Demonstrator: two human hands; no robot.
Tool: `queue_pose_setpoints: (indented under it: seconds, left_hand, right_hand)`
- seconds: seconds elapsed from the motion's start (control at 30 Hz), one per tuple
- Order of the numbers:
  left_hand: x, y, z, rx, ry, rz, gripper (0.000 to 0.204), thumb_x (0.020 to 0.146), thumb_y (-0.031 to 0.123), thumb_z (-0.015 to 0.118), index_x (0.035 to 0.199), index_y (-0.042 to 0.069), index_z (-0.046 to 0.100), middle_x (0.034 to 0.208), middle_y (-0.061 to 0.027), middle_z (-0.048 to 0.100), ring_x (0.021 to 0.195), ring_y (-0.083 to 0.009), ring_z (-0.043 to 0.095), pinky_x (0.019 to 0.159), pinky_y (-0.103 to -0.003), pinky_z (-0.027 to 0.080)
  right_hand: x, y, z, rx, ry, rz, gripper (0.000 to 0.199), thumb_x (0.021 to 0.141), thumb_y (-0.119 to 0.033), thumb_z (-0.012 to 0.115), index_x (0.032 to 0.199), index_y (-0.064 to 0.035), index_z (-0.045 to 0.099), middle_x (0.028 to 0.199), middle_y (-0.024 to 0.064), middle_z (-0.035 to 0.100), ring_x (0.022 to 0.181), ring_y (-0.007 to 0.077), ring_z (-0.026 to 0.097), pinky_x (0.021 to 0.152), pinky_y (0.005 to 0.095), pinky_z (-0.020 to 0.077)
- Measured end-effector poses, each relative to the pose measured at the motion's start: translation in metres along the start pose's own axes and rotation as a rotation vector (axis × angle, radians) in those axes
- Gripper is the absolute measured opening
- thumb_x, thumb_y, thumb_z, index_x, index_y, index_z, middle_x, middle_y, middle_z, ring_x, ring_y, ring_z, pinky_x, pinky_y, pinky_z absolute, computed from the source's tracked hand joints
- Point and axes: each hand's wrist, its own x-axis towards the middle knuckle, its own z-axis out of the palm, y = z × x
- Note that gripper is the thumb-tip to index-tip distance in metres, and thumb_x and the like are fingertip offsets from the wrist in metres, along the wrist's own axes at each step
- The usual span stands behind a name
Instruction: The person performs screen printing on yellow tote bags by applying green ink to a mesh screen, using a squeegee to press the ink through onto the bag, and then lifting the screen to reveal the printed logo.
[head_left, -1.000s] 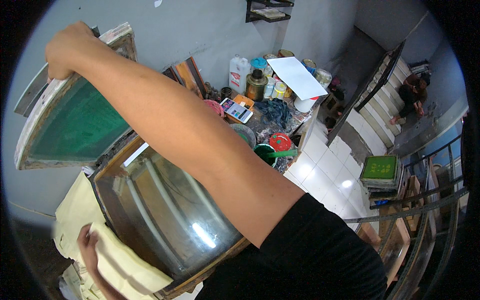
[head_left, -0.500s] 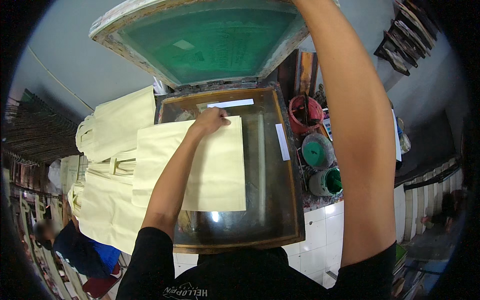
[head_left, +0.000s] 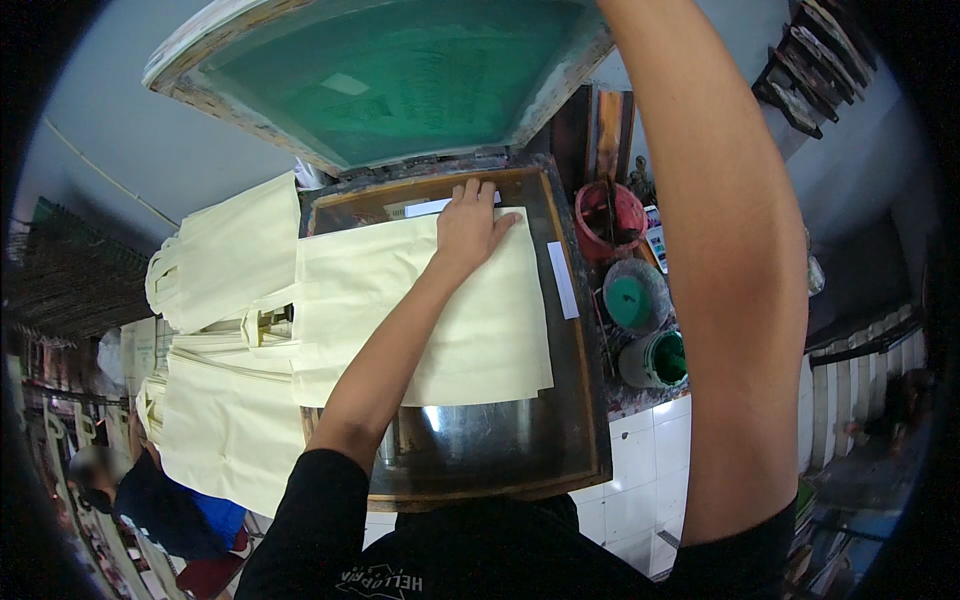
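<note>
My left hand (head_left: 470, 225) lies flat, fingers slightly spread, on the far edge of a cream cloth bag (head_left: 480, 330). The bag is spread on a glass-topped printing table with a wooden frame (head_left: 590, 400). My right forearm (head_left: 720, 250) reaches up past the top of the picture beside a raised green-mesh printing screen (head_left: 400, 80), and that hand is out of sight. The screen tilts up above the table's far edge.
Cream bags (head_left: 225, 260) are piled left of the table, with more below them (head_left: 225, 430). To the right of the table stand a red bucket (head_left: 608, 215), a green-topped can (head_left: 635, 297) and a green pot (head_left: 655, 358). Another person (head_left: 150, 500) is at lower left. White tiles (head_left: 640, 470) lie below the pots.
The view has swung from the room at the right down onto the table. The bag now lies on the glass, with my left hand resting near its far edge.
</note>
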Motion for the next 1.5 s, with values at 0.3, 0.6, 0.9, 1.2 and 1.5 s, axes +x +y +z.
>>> queue_pose_setpoints:
  seconds: [0.3, 0.6, 0.9, 1.2, 1.5]
  left_hand:
    - [-0.044, 0.024, 0.018, 0.105, -0.422, -0.027, 0.097, 0.086, 0.079, 0.05, 0.161, 0.024, 0.025, 0.168, -0.0201, 0.006, 0.156, -0.0382, -0.006, 0.122, -0.062, -0.003]
    - [-0.031, 0.041, 0.024, 0.102, -0.456, -0.101, 0.104, 0.078, 0.081, 0.057, 0.16, 0.024, 0.027, 0.169, -0.0189, 0.003, 0.156, -0.0376, -0.007, 0.121, -0.063, -0.005]
    - [-0.026, 0.055, 0.018, 0.092, -0.557, -0.259, 0.108, 0.075, 0.081, 0.062, 0.161, 0.032, 0.021, 0.168, -0.0225, -0.004, 0.151, -0.0496, -0.014, 0.111, -0.078, -0.005]
    - [-0.009, 0.054, 0.017, 0.091, -0.633, -0.277, 0.113, 0.072, 0.079, 0.066, 0.162, 0.032, 0.017, 0.168, -0.0218, -0.004, 0.151, -0.052, -0.014, 0.108, -0.08, -0.006]
    - [-0.045, 0.05, -0.044, -0.502, 0.053, 0.045, 0.091, 0.088, 0.057, 0.069, 0.155, 0.007, 0.035, 0.153, -0.0271, 0.041, 0.148, -0.0436, 0.029, 0.12, -0.049, 0.026]
  right_hand:
    - [0.001, 0.001, 0.003, -0.033, 0.008, -0.011, 0.039, 0.081, -0.034, 0.077, 0.096, 0.002, 0.077, 0.095, 0.0269, 0.072, 0.089, 0.042, 0.069, 0.082, 0.0467, 0.0533]
    - [-0.007, -0.007, -0.002, -0.005, -0.006, 0.008, 0.038, 0.081, -0.033, 0.078, 0.096, 0.0017, 0.077, 0.096, 0.0269, 0.072, 0.089, 0.0402, 0.07, 0.083, 0.0458, 0.0537]
    - [-0.009, -0.009, 0.0, 0.036, 0.005, 0.016, 0.036, 0.082, -0.031, 0.077, 0.099, 0.0015, 0.077, 0.097, 0.0267, 0.073, 0.089, 0.0393, 0.071, 0.083, 0.0457, 0.0539]
    - [-0.015, -0.012, -0.002, 0.033, 0.005, 0.025, 0.039, 0.082, -0.029, 0.079, 0.102, 0.0046, 0.076, 0.098, 0.0279, 0.073, 0.088, 0.0389, 0.071, 0.083, 0.0459, 0.0542]
    - [-0.078, -0.088, -0.044, 0.091, -0.385, 0.498, 0.033, 0.092, -0.028, 0.069, 0.098, 0.0048, 0.073, 0.088, 0.0229, 0.073, 0.08, 0.0363, 0.07, 0.079, 0.0458, 0.0547]
